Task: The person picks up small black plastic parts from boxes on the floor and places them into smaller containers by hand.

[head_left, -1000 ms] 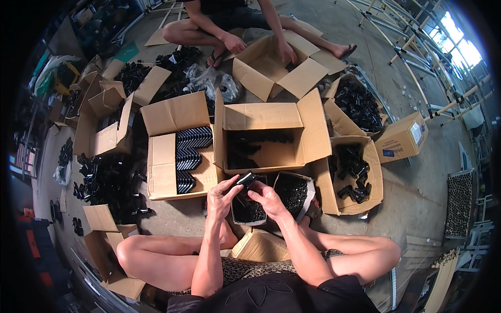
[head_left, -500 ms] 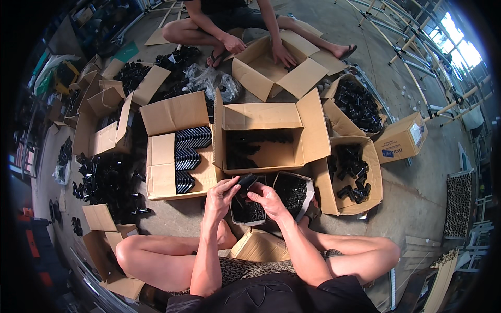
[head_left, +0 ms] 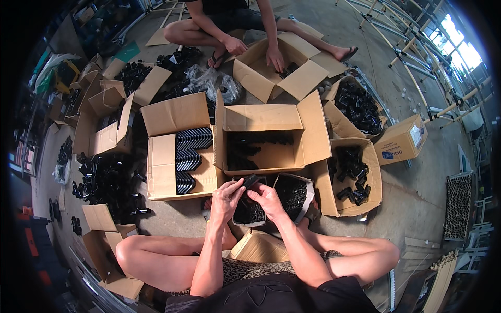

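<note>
Between both hands, above two small bins, is a short black plastic fitting. My left hand pinches it from the left with bent fingers. My right hand grips its right side between thumb and fingers. Below lie a left bin and a right bin, both filled with small black parts. Just beyond stands an open carton with black fittings inside. Left of it, another carton holds black angled fittings stacked in neat rows. The fitting's lower end is partly hidden by my fingers.
To the right are a carton of loose black fittings and a closed carton. A heap of fittings covers the floor at left. Across from me, a co-worker's hand reaches into an open box.
The fitting has turned in my fingers and now lies more level, with my left hand slightly closer to the right. The co-worker's hand has shifted left, and dark pieces show beside it.
</note>
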`<control>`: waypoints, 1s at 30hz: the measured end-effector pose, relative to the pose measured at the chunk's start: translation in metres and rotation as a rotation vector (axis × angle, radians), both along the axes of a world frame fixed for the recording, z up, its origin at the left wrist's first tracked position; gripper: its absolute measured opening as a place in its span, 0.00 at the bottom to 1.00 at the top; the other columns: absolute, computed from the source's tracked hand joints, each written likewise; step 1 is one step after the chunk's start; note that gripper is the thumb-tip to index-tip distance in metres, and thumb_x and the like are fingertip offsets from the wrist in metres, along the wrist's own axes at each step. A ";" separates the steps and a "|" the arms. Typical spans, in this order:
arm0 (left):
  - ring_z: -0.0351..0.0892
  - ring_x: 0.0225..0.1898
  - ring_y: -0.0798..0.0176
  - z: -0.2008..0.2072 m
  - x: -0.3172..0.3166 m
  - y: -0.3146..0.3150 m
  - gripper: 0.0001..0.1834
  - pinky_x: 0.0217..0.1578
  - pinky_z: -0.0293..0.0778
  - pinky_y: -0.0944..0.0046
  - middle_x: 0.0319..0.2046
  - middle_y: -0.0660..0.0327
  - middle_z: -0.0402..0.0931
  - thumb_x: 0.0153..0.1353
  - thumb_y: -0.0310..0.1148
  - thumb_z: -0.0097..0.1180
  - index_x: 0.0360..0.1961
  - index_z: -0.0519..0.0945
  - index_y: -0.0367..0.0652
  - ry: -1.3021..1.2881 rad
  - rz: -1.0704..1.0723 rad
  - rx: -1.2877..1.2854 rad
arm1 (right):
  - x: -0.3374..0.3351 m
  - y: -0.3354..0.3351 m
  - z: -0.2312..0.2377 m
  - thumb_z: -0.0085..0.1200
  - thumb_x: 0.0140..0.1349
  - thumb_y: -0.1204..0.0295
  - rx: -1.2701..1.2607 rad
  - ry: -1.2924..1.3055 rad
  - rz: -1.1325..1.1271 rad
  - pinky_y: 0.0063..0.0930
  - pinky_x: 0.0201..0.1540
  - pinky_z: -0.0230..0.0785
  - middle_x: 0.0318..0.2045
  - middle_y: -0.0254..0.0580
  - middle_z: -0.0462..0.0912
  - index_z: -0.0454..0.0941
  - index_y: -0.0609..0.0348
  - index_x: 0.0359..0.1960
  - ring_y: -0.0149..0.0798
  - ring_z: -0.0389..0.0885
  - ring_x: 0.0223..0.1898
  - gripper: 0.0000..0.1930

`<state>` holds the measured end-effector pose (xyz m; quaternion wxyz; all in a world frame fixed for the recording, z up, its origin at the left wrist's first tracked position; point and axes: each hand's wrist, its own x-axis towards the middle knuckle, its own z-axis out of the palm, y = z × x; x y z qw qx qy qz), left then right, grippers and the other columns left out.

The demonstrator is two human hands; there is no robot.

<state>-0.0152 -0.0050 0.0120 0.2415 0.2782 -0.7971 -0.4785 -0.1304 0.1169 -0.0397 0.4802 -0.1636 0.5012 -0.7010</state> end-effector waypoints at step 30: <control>0.78 0.25 0.74 -0.044 -0.007 0.010 0.11 0.34 0.85 0.64 0.31 0.62 0.80 0.68 0.35 0.59 0.43 0.74 0.40 0.203 0.126 1.131 | -0.041 0.086 -0.116 0.65 0.51 0.67 0.949 1.138 0.183 0.49 0.43 0.75 0.35 0.58 0.83 0.78 0.62 0.35 0.59 0.82 0.42 0.14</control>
